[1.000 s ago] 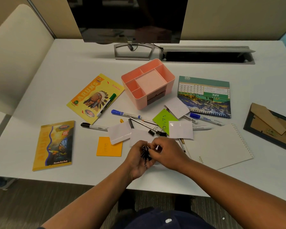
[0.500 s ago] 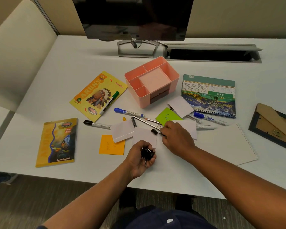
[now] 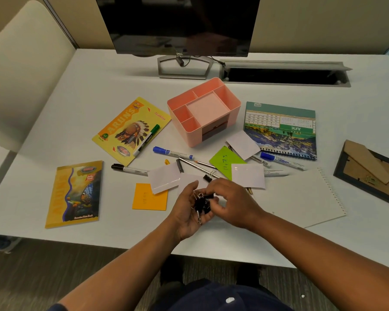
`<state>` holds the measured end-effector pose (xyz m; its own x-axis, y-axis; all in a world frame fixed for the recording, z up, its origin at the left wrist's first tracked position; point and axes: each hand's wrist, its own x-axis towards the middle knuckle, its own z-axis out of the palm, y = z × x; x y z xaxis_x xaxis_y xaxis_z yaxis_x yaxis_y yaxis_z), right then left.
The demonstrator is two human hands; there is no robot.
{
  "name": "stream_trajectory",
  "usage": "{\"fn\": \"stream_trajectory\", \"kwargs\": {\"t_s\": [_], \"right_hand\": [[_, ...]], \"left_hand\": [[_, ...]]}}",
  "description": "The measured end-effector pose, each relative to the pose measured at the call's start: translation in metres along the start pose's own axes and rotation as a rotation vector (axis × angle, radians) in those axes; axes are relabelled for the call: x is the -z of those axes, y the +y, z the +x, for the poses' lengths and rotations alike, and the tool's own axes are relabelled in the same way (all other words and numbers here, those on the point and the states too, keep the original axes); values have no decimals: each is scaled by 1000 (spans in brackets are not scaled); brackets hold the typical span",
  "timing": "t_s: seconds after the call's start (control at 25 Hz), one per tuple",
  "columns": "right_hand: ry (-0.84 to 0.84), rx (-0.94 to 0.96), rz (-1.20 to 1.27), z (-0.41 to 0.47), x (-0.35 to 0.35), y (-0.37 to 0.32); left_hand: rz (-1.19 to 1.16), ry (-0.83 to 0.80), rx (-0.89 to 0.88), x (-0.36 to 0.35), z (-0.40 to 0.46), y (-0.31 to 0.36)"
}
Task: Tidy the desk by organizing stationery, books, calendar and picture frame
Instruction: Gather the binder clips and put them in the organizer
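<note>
head view:
left grip [image 3: 186,209]: palm up, cupped around a bunch of black metal binder clips [image 3: 201,204], above the white desk [image 3: 88,86]
right grip [image 3: 228,202]: fingertips pinching one clip at the bunch
pink plastic organiser [image 3: 203,110]: mid-desk, behind both hands
one black binder clip [image 3: 208,178]: on the desk just beyond the hands

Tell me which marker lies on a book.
The green-capped marker, lying on the yellow Aruns book; the blue and black markers lie on the desk.
</note>
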<state>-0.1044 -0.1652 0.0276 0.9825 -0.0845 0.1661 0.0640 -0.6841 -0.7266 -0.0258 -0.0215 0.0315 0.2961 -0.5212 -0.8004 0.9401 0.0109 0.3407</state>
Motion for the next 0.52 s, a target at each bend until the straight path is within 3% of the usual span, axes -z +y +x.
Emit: {"fn": "stream_trajectory", "kwargs": {"t_s": [0.24,0.36,0.44,0.52], "right_hand": [[14,33,-12,-16,-5,9],[77,-202,-143,-17,-3,24],[-24,-397,-292,-16,1,31],[-156,-469,-429,-17,2,36]], "left_hand": [[22,44,-32,3,1,-4],[26,85,-56,5,0,-3],[19,103,-59,5,-1,-4],[21,119,-54,6,-1,-5]]}}
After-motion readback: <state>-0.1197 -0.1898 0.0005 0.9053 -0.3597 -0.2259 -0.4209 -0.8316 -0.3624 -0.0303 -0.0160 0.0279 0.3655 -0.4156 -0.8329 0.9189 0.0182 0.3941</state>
